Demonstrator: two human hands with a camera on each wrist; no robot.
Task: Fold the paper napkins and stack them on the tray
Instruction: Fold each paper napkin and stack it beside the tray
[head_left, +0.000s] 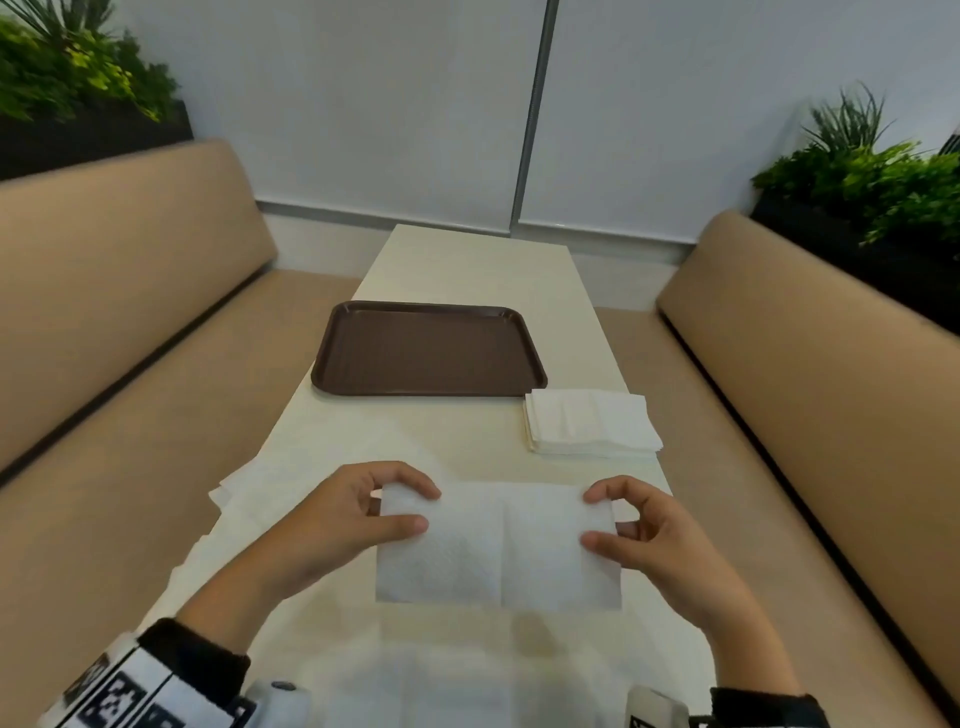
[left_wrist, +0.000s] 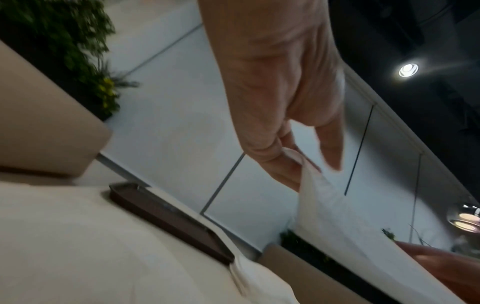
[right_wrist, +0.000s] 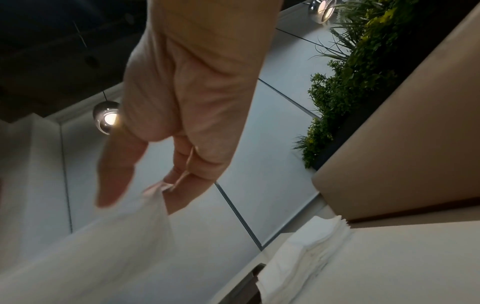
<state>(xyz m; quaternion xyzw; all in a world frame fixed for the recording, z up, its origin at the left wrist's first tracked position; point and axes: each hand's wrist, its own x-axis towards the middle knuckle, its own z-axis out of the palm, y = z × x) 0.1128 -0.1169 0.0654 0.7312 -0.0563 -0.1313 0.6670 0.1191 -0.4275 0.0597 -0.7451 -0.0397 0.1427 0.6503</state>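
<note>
A pale table (head_left: 483, 260) runs between two benches. Near its front edge, the left hand (head_left: 343, 514) and right hand (head_left: 649, 530) pinch a napkin (head_left: 498, 551) by its far corners. It stretches sideways between them, and the tray (head_left: 363, 364) lies straight ahead.

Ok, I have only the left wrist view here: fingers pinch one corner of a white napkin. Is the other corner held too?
Observer: Yes. The right hand pinches the far right corner of the napkin, and the left hand pinches the far left one.
Operator: I see only an edge of the tray. Is something on it?
Observer: No, in the head view the brown tray holds nothing yet.
Operator: Is this napkin already folded small?
Observer: Not small. It is a wide rectangle with one upright crease down its middle.
</note>
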